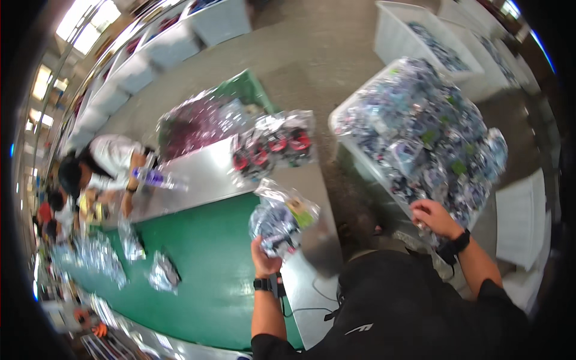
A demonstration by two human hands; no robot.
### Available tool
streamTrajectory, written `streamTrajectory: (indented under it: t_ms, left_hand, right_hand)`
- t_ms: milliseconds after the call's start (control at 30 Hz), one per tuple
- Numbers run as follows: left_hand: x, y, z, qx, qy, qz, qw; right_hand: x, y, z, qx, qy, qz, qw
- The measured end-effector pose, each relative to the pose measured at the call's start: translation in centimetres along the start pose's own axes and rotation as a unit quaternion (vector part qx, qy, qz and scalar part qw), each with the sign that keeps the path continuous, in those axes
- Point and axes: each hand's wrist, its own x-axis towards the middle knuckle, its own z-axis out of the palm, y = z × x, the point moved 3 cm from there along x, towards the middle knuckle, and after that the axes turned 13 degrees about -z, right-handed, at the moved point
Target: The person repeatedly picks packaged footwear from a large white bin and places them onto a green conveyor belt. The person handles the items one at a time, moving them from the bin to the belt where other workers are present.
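Observation:
My left hand (pixel 264 259) grips a clear plastic bag (pixel 277 223) by its near side, over the right end of the green belt. Inside the bag are blue-grey items and a yellow-green label; their exact kind is not readable. My right hand (pixel 433 218) is at the near edge of a white bin (pixel 360 157) heaped with similar clear bags (pixel 420 132). Its fingers are curled together, and whatever they may hold is too small or blurred to name. Both wrists carry dark bands.
Bagged red-and-black items (pixel 273 146) lie on the metal table edge (pixel 207 174). Behind is a green bin (pixel 255 90) with maroon bags. Other bags (pixel 163 273) rest on the green belt (pixel 210 264). At left a person (pixel 111 159) works beside a clear bottle. More white bins (pixel 522 222) stand around.

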Motion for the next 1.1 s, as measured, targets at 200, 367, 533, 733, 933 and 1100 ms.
streamTrajectory:
  t_ms: [200, 367, 533, 733, 933, 1100]
  left_hand:
    - [-1.4, -6.1, 8.7, 0.484, 0.037, -0.102, 0.868]
    - [1.7, -8.7, 15.3, 0.466, -0.083, -0.148, 0.868]
    - [3.7, -11.2, 20.1, 0.494, -0.079, -0.219, 0.838]
    - [6.2, -16.2, 25.9, 0.371, -0.140, -0.218, 0.892]
    - [8.5, -13.6, 17.9, 0.432, 0.032, -0.133, 0.891]
    - [6.9, -10.6, 8.1, 0.403, 0.110, -0.175, 0.892]
  right_hand:
    - [1.3, -3.2, -0.3, 0.090, -0.073, -0.061, 0.991]
    - [1.1, -2.9, 0.6, 0.135, -0.260, -0.013, 0.956]
    - [1.2, 0.3, -3.1, 0.150, -0.179, -0.025, 0.972]
    - [2.5, 3.8, -10.0, 0.226, -0.041, -0.113, 0.967]
    - [2.9, 7.3, -23.7, 0.218, 0.202, -0.138, 0.945]
    - [5.5, 11.4, -35.7, 0.352, 0.433, -0.160, 0.814]
